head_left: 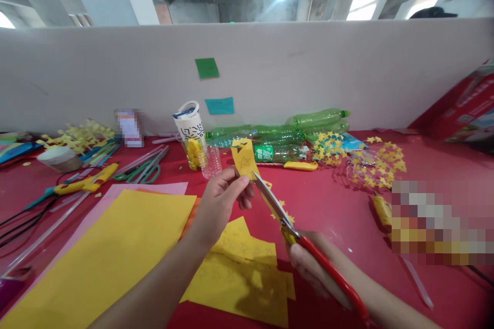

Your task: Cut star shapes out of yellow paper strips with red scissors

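Note:
My left hand [224, 197] pinches a small yellow paper piece [244, 156] that has star outlines drawn on it and a cut-out gap near its top. In my right hand [312, 262] are red-handled scissors [283, 218], fingers wrapped round the grips. Their blade tips meet the right edge of the paper. Below my hands lie yellow paper sheets [247, 277] with faint drawn outlines. Several cut yellow stars [283, 213] rest on the red table beneath the blades.
Yellow card [100, 252] lies at left beside a yellow glue gun [87, 185] and green scissors [144, 172]. Green bottles [278, 136] line the back wall. Star clusters [380, 164] sit at right. A white patterned cup [190, 125] stands at centre back.

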`<action>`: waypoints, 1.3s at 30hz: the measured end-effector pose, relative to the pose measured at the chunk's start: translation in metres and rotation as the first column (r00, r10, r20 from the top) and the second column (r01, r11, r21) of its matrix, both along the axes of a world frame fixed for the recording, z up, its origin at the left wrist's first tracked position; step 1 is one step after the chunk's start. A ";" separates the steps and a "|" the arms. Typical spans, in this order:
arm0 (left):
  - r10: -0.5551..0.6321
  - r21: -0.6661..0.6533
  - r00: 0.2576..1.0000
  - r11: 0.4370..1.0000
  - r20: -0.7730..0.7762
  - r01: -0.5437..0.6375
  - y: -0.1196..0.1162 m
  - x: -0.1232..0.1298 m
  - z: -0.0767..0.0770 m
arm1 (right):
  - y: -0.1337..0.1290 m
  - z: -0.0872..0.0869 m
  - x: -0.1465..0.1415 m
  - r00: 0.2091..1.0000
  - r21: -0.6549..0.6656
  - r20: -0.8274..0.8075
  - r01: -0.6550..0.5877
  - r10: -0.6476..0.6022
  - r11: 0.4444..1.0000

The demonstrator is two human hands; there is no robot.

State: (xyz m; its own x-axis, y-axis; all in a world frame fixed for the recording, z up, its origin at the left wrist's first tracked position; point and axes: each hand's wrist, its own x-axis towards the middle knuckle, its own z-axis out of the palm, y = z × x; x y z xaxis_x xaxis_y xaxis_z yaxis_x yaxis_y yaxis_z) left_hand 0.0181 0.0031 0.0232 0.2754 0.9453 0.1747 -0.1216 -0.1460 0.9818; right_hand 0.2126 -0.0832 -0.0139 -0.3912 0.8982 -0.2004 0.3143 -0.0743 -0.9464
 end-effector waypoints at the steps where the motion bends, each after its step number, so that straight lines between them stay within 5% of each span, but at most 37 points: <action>1: 0.003 -0.001 1.000 1.000 0.009 -0.003 0.000 0.000 -0.001 | 0.000 0.000 0.001 1.000 0.007 -0.004 -0.021 0.022 1.000; 39: 0.009 -0.043 1.000 0.999 -0.003 -0.009 0.000 0.002 -0.003 | -0.004 0.003 -0.005 0.991 -0.111 0.007 0.134 -0.134 0.985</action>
State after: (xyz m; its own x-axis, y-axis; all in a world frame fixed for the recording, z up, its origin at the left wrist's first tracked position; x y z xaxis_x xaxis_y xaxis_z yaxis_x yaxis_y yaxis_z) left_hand 0.0200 0.0030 0.0206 0.2671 0.9544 0.1331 -0.1178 -0.1048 0.9875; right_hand 0.2078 -0.0872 -0.0108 -0.2687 0.9149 -0.3012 0.2937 -0.2199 -0.9302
